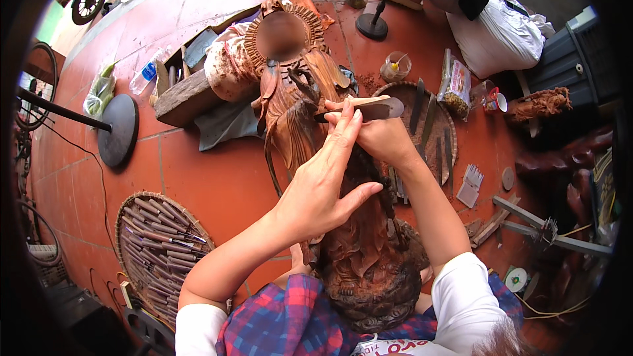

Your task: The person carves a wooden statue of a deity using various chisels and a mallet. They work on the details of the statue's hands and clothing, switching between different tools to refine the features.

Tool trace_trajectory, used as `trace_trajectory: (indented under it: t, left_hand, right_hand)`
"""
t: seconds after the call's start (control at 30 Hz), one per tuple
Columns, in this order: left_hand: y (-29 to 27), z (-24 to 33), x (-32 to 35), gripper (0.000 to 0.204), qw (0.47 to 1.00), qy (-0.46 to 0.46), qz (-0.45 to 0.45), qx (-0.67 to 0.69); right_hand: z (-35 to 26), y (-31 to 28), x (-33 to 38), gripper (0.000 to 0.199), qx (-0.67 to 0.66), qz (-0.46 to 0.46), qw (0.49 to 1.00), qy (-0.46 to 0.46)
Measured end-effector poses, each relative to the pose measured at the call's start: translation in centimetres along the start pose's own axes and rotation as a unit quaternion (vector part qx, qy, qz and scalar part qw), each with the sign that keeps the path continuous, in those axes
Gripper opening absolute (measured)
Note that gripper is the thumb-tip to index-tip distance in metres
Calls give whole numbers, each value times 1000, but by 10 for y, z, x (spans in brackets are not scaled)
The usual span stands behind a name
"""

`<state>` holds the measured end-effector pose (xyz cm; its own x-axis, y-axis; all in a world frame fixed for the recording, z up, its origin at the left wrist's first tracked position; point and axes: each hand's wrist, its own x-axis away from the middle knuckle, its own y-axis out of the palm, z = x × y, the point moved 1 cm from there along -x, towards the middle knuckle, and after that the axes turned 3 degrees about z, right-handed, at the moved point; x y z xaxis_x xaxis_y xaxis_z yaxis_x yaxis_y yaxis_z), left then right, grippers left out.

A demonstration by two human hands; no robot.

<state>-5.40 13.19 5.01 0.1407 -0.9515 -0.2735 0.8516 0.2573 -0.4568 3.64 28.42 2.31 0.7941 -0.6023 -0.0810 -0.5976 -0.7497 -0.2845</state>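
Note:
A carved brown wooden statue (359,244) lies across my lap, its base toward me and its head end resting on a stained cloth bundle (227,56). My right hand (382,135) is closed around a flat dark metal blade (384,109) with a rounded end, held crosswise over the statue's upper part. Against the right hand and the blade lie the outstretched fingers of my left hand (323,188), the thumb held apart. The blade's other end, and whether its edge touches the wood, are hidden by my fingers.
Many wooden-handled carving tools fill a round basket (198,224) at left. Flat blades lie on a woven tray (395,86) at right. Around stand a black lamp base (120,130), a wooden block (188,99), a phone stand (372,26), a plastic cup (395,66) and a metal frame (547,231).

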Motion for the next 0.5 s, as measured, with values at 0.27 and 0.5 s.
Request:
trace_trajectory:
  t: [0.27, 0.5]
  left_hand:
    - [-12, 7, 16, 76, 996, 59, 56, -22]
    - [-20, -34, 27, 80, 976, 13, 161, -143]
  right_hand:
    - [-20, 15, 14, 19, -28, 130, 991, 27]
    - [-6, 35, 17, 14, -223, 252, 942, -14]
